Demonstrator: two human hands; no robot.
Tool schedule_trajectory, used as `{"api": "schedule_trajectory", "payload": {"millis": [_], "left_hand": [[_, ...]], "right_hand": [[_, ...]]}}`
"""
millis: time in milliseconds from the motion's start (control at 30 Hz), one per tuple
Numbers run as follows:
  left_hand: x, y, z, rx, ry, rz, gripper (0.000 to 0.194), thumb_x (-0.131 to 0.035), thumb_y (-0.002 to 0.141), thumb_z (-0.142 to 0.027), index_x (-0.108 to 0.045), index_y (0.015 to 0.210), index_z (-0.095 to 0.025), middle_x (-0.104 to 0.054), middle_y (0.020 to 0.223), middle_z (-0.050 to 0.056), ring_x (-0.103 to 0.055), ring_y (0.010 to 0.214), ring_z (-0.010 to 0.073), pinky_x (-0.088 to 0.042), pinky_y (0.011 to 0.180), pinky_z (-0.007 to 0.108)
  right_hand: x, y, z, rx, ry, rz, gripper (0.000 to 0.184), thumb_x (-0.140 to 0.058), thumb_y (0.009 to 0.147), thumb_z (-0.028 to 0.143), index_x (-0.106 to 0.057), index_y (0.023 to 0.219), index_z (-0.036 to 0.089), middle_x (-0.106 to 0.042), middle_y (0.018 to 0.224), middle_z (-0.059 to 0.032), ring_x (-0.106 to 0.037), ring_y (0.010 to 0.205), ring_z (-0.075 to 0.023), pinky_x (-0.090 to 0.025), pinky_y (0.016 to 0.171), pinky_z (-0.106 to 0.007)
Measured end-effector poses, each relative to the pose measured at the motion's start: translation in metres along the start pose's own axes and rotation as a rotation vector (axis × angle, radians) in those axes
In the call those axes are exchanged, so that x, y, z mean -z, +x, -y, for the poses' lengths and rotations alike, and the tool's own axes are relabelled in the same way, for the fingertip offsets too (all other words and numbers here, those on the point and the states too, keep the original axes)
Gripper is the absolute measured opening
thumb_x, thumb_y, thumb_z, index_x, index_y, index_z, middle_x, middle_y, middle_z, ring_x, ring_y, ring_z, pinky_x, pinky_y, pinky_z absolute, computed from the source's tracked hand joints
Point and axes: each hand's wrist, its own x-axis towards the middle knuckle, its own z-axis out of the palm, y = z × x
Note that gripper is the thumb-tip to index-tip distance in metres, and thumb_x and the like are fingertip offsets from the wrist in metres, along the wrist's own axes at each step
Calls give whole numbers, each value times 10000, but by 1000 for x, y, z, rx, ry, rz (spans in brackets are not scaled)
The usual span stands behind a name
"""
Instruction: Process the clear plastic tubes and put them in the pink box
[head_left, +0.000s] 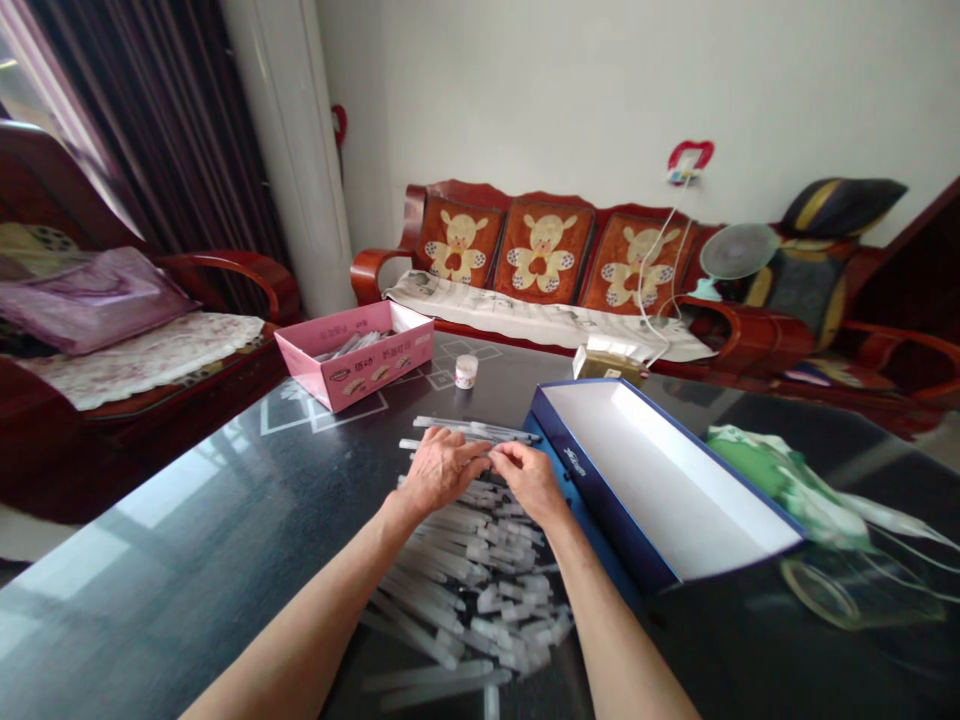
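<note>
My left hand (448, 468) is closed over the far part of a pile of pens, and the end of a whitish pen (409, 444) sticks out to its left. My right hand (531, 478) is pinched, its fingertips meeting those of my left hand. Whatever small part lies between the fingertips is hidden. Under and in front of both hands spreads a pile of translucent white pens (442, 560), their capped ends mostly toward the right. Just beyond my hands lie a few more pens (472, 430), some with dark tips.
A pink box (375, 372) holding similar pens stands at the back left, with a small white tub (466, 372) nearby. Right of the pile is a blue box (675, 480) with a white inside. Green-and-white plastic bags (795, 490) and a clear container (855, 590) lie farther right.
</note>
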Motion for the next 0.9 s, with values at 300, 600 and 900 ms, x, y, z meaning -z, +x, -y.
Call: {"api": "schedule_trajectory", "payload": {"millis": [300,600,900], "left_hand": [[-3,-2,19,197,109,-106,279,-538,883,-432,-739,791,-262,-644,661,31,-580,701,181,-319,750,336],[6,2,7,144,119,-21,354,-457,921,-420,-738,830,-225,-642,695,62,-574,718,187,-344,778,345],[22,2,23,130,68,128,281,-456,931,-286,-677,1101,-253,-643,846,61,-569,815,200,-375,799,341]], "right_hand": [[13,8,-20,-89,-49,-226,316,-518,804,461,-642,898,185,-716,839,-64,-664,765,-207,-515,670,-308],[-4,-1,8,449,-513,-124,193,-540,879,255,-682,1009,231,-705,1017,-67,-578,1051,-235,-376,980,-404],[9,3,-8,368,-569,-137,181,-489,883,209,-670,875,204,-707,886,-62,-627,872,-209,-428,847,-341]]}}
